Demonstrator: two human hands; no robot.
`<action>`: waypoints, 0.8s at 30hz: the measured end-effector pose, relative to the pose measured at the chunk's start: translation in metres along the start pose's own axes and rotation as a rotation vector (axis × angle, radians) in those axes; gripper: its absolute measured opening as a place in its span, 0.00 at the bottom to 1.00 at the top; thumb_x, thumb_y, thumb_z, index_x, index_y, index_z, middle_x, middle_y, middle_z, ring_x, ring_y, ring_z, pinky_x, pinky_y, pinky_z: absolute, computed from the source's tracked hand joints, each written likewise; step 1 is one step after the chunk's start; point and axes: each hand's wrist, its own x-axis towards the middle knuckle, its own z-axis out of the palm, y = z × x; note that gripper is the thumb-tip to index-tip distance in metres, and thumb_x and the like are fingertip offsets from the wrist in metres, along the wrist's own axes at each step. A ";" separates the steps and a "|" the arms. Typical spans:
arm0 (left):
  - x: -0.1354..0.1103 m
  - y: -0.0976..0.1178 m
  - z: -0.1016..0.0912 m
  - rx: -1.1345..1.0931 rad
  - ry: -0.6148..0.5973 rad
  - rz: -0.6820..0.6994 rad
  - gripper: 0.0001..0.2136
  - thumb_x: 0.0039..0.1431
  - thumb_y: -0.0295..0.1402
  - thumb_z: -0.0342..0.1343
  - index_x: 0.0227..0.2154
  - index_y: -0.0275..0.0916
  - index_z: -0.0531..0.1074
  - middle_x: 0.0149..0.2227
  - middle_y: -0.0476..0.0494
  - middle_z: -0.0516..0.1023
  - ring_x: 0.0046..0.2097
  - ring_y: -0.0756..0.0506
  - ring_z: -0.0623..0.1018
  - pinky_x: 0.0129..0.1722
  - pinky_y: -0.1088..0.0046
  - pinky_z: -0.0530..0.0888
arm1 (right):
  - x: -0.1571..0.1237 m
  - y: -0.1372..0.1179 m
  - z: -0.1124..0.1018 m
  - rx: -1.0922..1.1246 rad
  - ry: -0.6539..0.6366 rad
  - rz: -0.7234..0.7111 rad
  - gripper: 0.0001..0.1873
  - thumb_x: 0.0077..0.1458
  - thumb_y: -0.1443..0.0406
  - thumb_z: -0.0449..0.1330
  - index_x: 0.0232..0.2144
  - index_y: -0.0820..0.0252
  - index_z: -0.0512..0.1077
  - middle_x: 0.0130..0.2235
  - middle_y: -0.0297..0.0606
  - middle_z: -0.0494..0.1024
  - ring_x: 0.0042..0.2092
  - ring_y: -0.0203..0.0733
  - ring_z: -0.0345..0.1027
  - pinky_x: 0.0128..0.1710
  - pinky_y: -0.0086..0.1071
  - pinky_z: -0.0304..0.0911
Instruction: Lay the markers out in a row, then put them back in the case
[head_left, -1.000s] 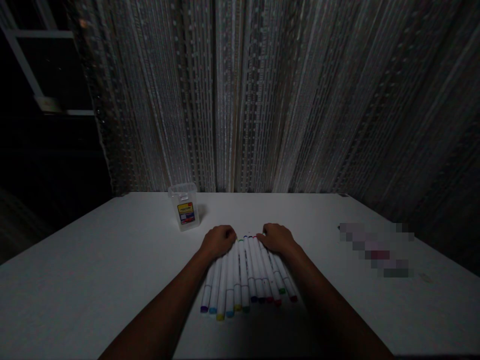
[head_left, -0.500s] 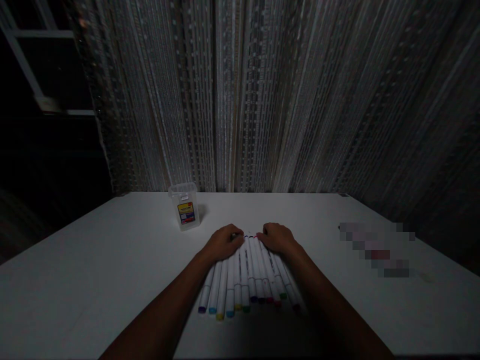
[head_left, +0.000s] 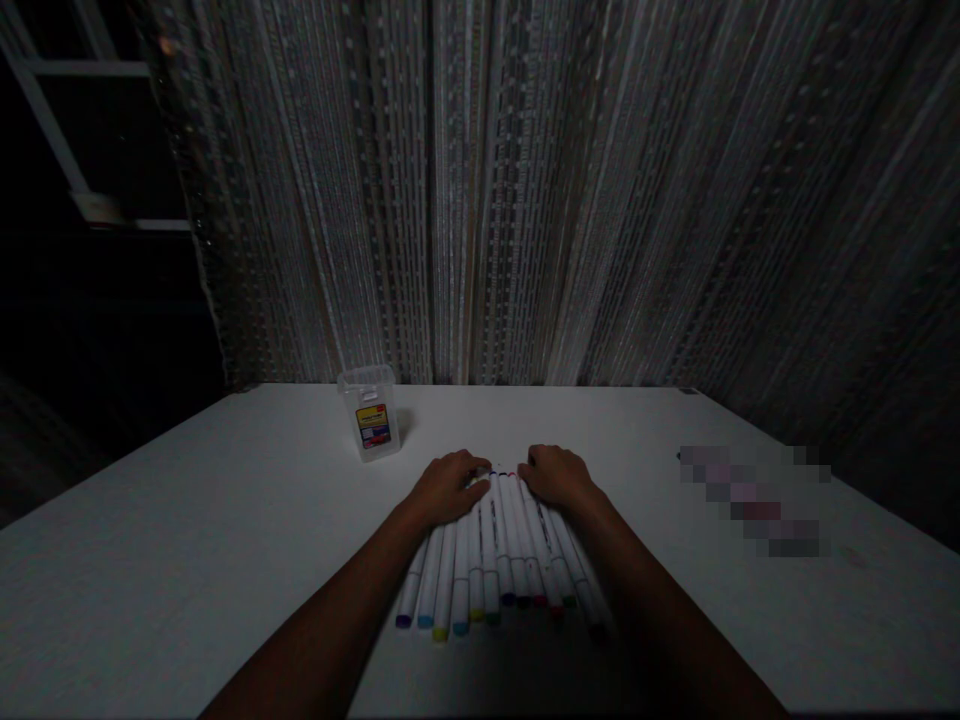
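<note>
A row of white markers [head_left: 487, 560] lies fanned on the white table, their coloured ends toward me in purple, blue, yellow, green and red. My left hand [head_left: 450, 487] curves over the far ends on the left side, thumb lying across the barrels and a gap between thumb and forefinger. On the right side, my right hand [head_left: 556, 475] is closed with curled fingers against the far ends there. Between the two hands, a few dark and pink tips show. The palms hide the far ends of the outer markers.
A clear plastic container [head_left: 371, 415] with a yellow, blue and red label stands upright beyond my left hand. Something blurred out [head_left: 750, 500] lies on the right of the white table [head_left: 225, 520]. A striped curtain [head_left: 487, 200] hangs behind the far edge.
My left thumb and forefinger have parted a little. The right hand has shifted very slightly to the right, and the rightmost markers have moved a touch. The container has not moved.
</note>
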 end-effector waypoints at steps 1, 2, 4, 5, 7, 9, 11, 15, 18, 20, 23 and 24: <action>0.000 0.001 -0.001 0.017 0.000 0.008 0.17 0.59 0.37 0.49 0.49 0.40 0.70 0.43 0.42 0.75 0.44 0.43 0.73 0.45 0.67 0.68 | 0.001 0.000 0.001 0.008 0.032 -0.004 0.18 0.59 0.57 0.49 0.41 0.63 0.72 0.44 0.48 0.75 0.46 0.50 0.69 0.40 0.36 0.59; 0.000 0.002 -0.001 0.026 0.000 0.024 0.17 0.59 0.38 0.49 0.49 0.40 0.70 0.45 0.42 0.74 0.45 0.42 0.73 0.46 0.66 0.68 | 0.001 -0.001 0.002 0.018 0.056 -0.013 0.18 0.59 0.58 0.49 0.41 0.62 0.72 0.44 0.47 0.75 0.46 0.49 0.69 0.41 0.36 0.59; 0.000 0.003 0.001 0.022 -0.012 0.082 0.17 0.60 0.39 0.49 0.50 0.41 0.69 0.47 0.41 0.74 0.47 0.42 0.72 0.48 0.65 0.67 | 0.000 -0.003 0.002 0.036 0.071 -0.039 0.17 0.59 0.58 0.49 0.41 0.62 0.72 0.45 0.46 0.75 0.46 0.48 0.68 0.41 0.35 0.59; 0.001 0.003 0.003 0.012 -0.020 0.111 0.17 0.60 0.39 0.49 0.50 0.41 0.69 0.48 0.42 0.73 0.48 0.42 0.72 0.49 0.64 0.67 | -0.001 -0.004 0.002 0.042 0.062 -0.049 0.17 0.59 0.57 0.49 0.40 0.62 0.72 0.45 0.46 0.75 0.46 0.48 0.68 0.41 0.35 0.59; 0.001 0.002 0.006 -0.013 -0.034 0.144 0.17 0.59 0.39 0.50 0.50 0.40 0.69 0.49 0.42 0.74 0.49 0.42 0.72 0.50 0.64 0.66 | -0.002 -0.005 0.001 0.045 0.023 -0.060 0.17 0.59 0.57 0.50 0.40 0.61 0.72 0.44 0.46 0.75 0.46 0.47 0.69 0.41 0.35 0.59; 0.001 0.001 0.008 -0.038 -0.030 0.144 0.16 0.58 0.37 0.51 0.48 0.40 0.70 0.48 0.43 0.75 0.48 0.42 0.72 0.50 0.64 0.66 | -0.004 -0.007 -0.001 0.039 -0.018 -0.062 0.16 0.58 0.57 0.51 0.39 0.61 0.73 0.43 0.46 0.76 0.45 0.47 0.69 0.40 0.34 0.59; 0.001 0.001 0.008 -0.063 -0.026 0.142 0.15 0.57 0.35 0.52 0.47 0.40 0.71 0.47 0.44 0.76 0.48 0.43 0.72 0.49 0.65 0.67 | -0.004 -0.008 -0.003 0.035 -0.042 -0.061 0.16 0.58 0.57 0.51 0.38 0.61 0.73 0.43 0.46 0.76 0.45 0.47 0.69 0.39 0.34 0.59; 0.000 0.003 0.006 -0.106 -0.023 0.123 0.14 0.56 0.34 0.53 0.46 0.40 0.72 0.45 0.44 0.77 0.46 0.44 0.73 0.47 0.67 0.68 | -0.004 -0.008 -0.004 0.043 -0.055 -0.053 0.16 0.58 0.57 0.52 0.38 0.61 0.73 0.42 0.46 0.76 0.44 0.47 0.70 0.39 0.34 0.59; 0.001 0.001 0.007 -0.129 -0.015 0.102 0.15 0.56 0.34 0.52 0.46 0.39 0.72 0.44 0.44 0.77 0.44 0.44 0.73 0.46 0.68 0.69 | -0.004 -0.006 -0.004 0.055 -0.046 -0.055 0.16 0.57 0.57 0.52 0.38 0.61 0.73 0.42 0.46 0.76 0.44 0.47 0.70 0.39 0.34 0.59; 0.002 -0.001 0.009 -0.129 -0.015 0.080 0.16 0.56 0.35 0.52 0.46 0.38 0.71 0.42 0.43 0.76 0.43 0.44 0.74 0.44 0.68 0.69 | -0.004 -0.005 -0.005 0.067 -0.037 -0.072 0.17 0.57 0.56 0.53 0.39 0.61 0.73 0.43 0.45 0.76 0.45 0.47 0.69 0.40 0.34 0.59; 0.002 -0.003 0.008 -0.113 -0.027 0.042 0.17 0.56 0.35 0.51 0.48 0.37 0.71 0.40 0.42 0.76 0.40 0.45 0.74 0.41 0.70 0.70 | -0.006 -0.005 -0.006 0.077 -0.043 -0.114 0.18 0.56 0.54 0.53 0.42 0.60 0.72 0.45 0.44 0.75 0.47 0.48 0.68 0.41 0.34 0.58; 0.002 -0.003 0.008 -0.106 -0.030 0.030 0.17 0.56 0.35 0.52 0.48 0.37 0.71 0.40 0.42 0.76 0.40 0.45 0.74 0.41 0.70 0.70 | -0.006 -0.006 -0.006 0.077 -0.053 -0.129 0.18 0.56 0.54 0.53 0.42 0.60 0.72 0.45 0.44 0.75 0.47 0.47 0.68 0.41 0.34 0.58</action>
